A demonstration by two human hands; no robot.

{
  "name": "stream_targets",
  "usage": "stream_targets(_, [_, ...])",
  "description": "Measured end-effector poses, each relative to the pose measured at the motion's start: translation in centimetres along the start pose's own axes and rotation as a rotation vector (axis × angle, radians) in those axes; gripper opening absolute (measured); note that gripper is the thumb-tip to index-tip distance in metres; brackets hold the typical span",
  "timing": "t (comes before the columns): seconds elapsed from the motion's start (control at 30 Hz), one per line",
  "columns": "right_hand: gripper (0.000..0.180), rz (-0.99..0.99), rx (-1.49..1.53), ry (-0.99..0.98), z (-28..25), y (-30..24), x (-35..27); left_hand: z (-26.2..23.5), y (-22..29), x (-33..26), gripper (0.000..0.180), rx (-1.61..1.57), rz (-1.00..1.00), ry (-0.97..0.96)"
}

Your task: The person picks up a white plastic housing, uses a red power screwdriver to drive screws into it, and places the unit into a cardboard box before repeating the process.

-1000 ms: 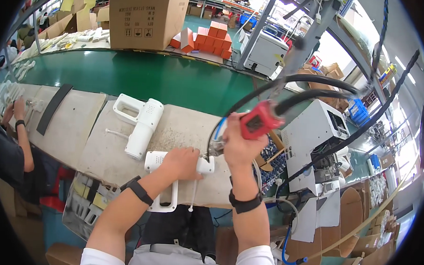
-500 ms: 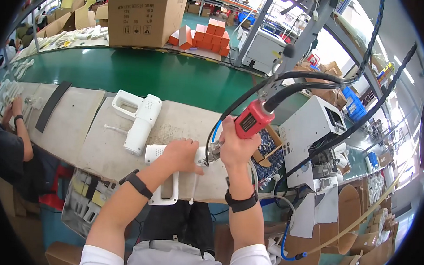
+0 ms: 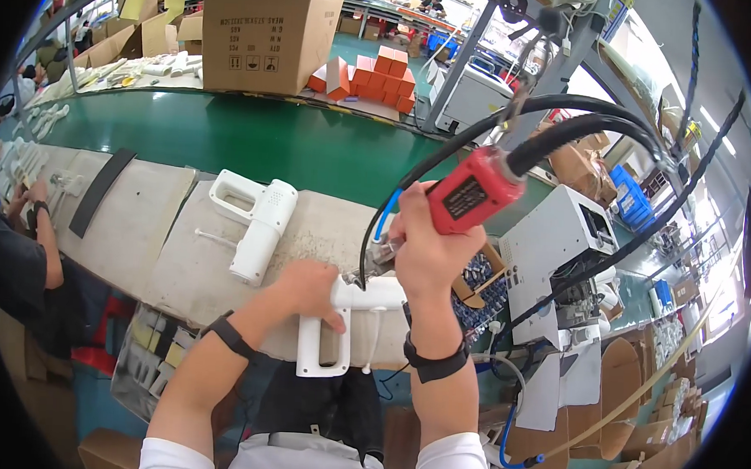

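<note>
In front of me on the bench lies a white gun-shaped plastic housing (image 3: 380, 294) with a looped handle pointing toward my body. My left hand (image 3: 308, 288) grips its left end, thumb down by the handle, and covers that end. Closed around a red power screwdriver (image 3: 478, 191) is my right hand (image 3: 436, 252), above the housing's right part. The tool tilts, and its metal tip end shows left of my fingers, over the housing; contact cannot be made out. A thin white stalk (image 3: 376, 339) extends from the housing toward me. A second white housing (image 3: 262, 230) lies farther left.
Black cables (image 3: 582, 109) and a hook hold the screwdriver from above. Right of the bench are a box of small parts (image 3: 480, 281) and a white machine (image 3: 551, 242). A dark strip (image 3: 101, 191) lies left. Beyond runs a green belt (image 3: 271, 133). A co-worker (image 3: 18, 257) sits left.
The red screwdriver has risen and moved right in my right hand. The housing has shifted to the right, and my left hand now covers its left end. My view has turned slightly.
</note>
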State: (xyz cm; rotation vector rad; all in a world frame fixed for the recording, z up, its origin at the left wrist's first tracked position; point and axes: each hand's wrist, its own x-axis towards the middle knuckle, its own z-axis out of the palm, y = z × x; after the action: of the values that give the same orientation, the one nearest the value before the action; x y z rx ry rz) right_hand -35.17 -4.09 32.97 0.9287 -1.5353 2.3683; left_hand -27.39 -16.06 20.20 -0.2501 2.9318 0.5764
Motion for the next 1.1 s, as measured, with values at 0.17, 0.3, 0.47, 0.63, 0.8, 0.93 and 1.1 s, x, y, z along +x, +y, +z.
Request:
stream_targets(0.17, [0.012, 0.012, -0.046, -0.031, 0.1, 2.0, 0.2, -0.8, 0.9, 0.1, 0.087, 0.022, -0.017, -0.120])
stream_targets(0.3, [0.015, 0.106, -0.035, -0.011, 0.9, 3.8, -0.3, 0.5, -0.2, 0.3, 0.085, 0.048, 0.049, 0.027])
stream_targets(0.47, [0.017, 0.102, -0.158, -0.065, 0.8, 6.6, -1.2, -0.3, 0.9, 0.1, 0.090, 0.019, -0.057, -0.073])
stream_targets(0.63, [0.015, -0.031, -0.154, -0.082, 0.0, 5.5, -1.0, -0.5, 1.2, 0.1, 0.099, 0.013, -0.051, -0.097])
stream_targets(0.8, [0.008, 0.050, -0.043, -0.011, -0.6, -1.4, -0.2, -1.1, 1.1, 1.3, 0.091, -0.076, -0.052, -0.064])
stream_targets(0.93, [0.005, -0.010, -0.101, -0.058, -1.6, 0.4, -0.9, -0.7, 1.0, 2.0, 0.087, -0.036, -0.024, -0.042])
stream_targets(1.1, [0.010, 0.052, -0.239, -0.087, -1.8, 4.4, -2.5, 0.4, 0.5, 2.2, 0.091, -0.036, 0.023, 0.019])
